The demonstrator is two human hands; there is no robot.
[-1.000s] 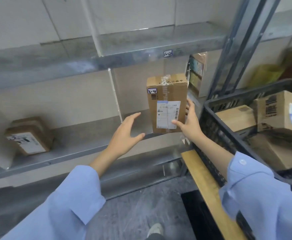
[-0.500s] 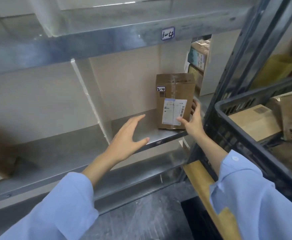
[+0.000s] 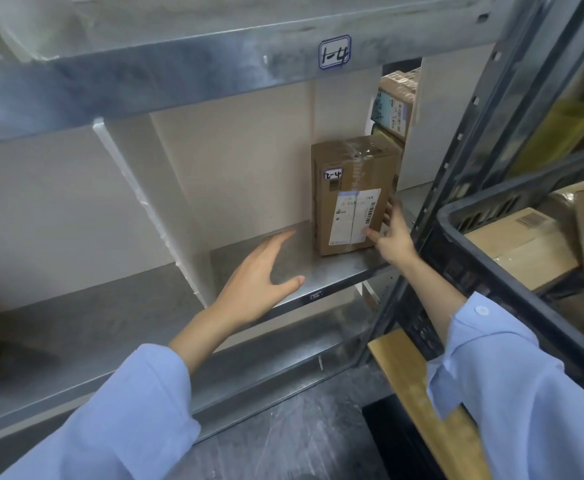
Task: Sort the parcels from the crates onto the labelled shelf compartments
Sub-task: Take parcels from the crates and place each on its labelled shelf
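Parcel (image 3: 353,195) of brown cardboard stands upright at the right end of a metal shelf (image 3: 335,271), in the compartment to the right of a white divider (image 3: 148,209). A small handwritten tag (image 3: 333,174) reading "2-4" sits on its front face above a white shipping label (image 3: 353,216). The person's right hand (image 3: 392,237) holds the parcel at its lower right corner, thumb on the front face and fingers along the right side. The left hand (image 3: 259,278) hovers flat over the shelf's front edge, fingers straight, thumb out, holding nothing and apart from the parcel. Both arms wear light-blue sleeves (image 3: 138,420). On the beam above, a shelf label (image 3: 334,51) reads "1-4"; a smaller sticker (image 3: 316,295) on the front lip of the parcel's own shelf is too small to read. To the right, just beside the rack's upright, a black plastic crate (image 3: 491,271) holds several cardboard boxes (image 3: 519,251). More packages (image 3: 394,102) show through a gap behind the parcel. A wooden plank (image 3: 422,393) runs below the crate.
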